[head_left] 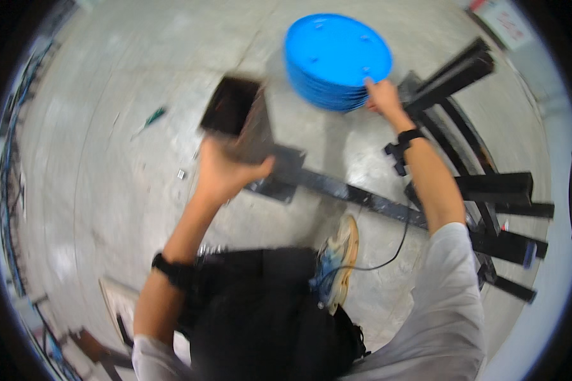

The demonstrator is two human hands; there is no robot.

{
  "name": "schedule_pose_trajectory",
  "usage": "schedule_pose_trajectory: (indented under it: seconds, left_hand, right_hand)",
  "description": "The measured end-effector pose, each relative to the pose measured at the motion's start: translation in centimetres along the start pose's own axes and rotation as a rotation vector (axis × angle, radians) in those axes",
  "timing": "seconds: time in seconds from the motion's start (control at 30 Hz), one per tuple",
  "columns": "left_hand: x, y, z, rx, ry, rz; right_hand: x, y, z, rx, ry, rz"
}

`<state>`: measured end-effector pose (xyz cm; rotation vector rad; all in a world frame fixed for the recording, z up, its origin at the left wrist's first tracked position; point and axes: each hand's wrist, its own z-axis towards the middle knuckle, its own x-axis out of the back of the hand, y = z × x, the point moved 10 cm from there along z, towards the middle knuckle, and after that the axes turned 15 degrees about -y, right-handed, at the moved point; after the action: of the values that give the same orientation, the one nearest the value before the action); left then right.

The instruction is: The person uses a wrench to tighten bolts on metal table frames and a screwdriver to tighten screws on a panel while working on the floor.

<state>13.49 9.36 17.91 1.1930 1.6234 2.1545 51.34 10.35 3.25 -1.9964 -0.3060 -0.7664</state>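
Note:
My left hand (225,166), blurred by motion, is against a dark, square hollow metal tube (258,124) with an open top. Its thumb stretches across the near side, and the other fingers are bent at the left side, partly hidden. Beside the tube lie a dark flat plate (288,166) and a long black metal bar (362,198) running right. Farther off, my right hand (383,100) is closed at the near right rim of a stack of round blue discs (340,51). The top disc shows several small holes or fittings.
Black metal frames (483,190) crowd the right side. A green-handled screwdriver (154,117) and a small metal piece (181,174) lie on the concrete floor at left. A thin black cable (400,244) curves near my shoe (340,260). Cables run along the left edge.

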Motion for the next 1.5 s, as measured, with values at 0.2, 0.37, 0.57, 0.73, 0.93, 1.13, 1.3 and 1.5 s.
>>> schedule_pose_trajectory:
  seconds: [0.2, 0.37, 0.57, 0.73, 0.93, 1.13, 1.3, 1.5]
  left_hand:
    - [-2.0, 2.5, 3.6, 0.042, -0.096, 0.176]
    - [1.5, -2.6, -2.8, 0.396, -0.316, 0.385]
    - [4.2, -15.9, -12.0, 0.727, -0.444, 0.552]
    - [-1.4, -24.6, -12.6, 0.709, -0.559, 0.635]
    - [-3.3, -23.3, -11.4, 0.694, -0.699, 0.460]
    - [6.8, -23.0, -7.0, 0.864, -0.708, 0.553]
    - [16.1, -24.7, -1.3, 0.883, -0.378, 0.607]
    - [20.1, -30.6, 3.7, 0.763, 0.077, 0.809]
  right_hand:
    - [0.2, -5.1, -2.9, 0.129, -0.142, -0.516]
    - [-9.3, -7.4, -9.9, 0.469, -0.418, -0.260]
    - [-14.8, -9.1, -17.7, 0.713, -0.417, -0.442]
    - [-14.7, -7.9, -17.3, 0.603, -0.439, -0.408]
    - [-17.1, 1.3, -17.0, 0.477, -0.643, -0.462]
    - [-15.5, -5.8, -18.1, 0.406, -0.646, -0.345]
    - [-15.0, -6.5, -17.4, 0.293, -0.678, -0.349]
    - [-17.8, -5.3, -13.9, 0.185, -0.740, -0.299]
